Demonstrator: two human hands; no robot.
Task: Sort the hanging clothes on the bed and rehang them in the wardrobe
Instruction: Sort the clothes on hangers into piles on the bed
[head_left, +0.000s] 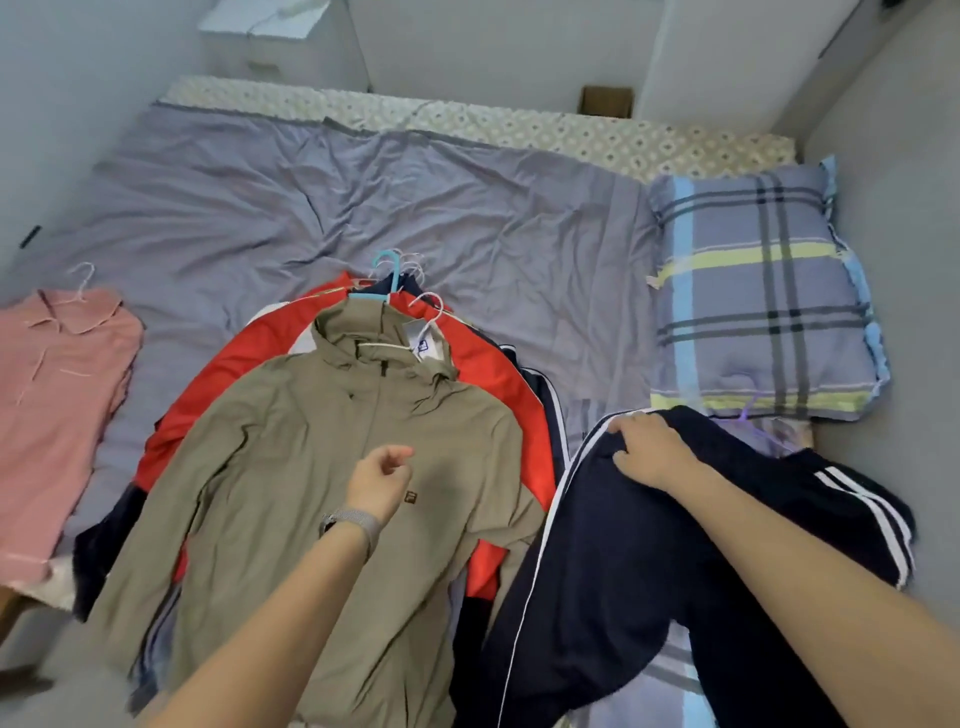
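My right hand pinches the navy track pants on the bed's right side, left hand loose & empty over the khaki jacket; I'd lay pants flat w/ stripes aligned, apart from the pile.

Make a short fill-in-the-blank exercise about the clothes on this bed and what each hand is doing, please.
1. The right hand grips the dark navy trousers with white side stripes, which lie on the ____ side of the bed.
2. Under the khaki hooded jacket lies a ____ garment.
3. The pink collared shirt hangs on a ____ hanger.

Missing words: right; red; white
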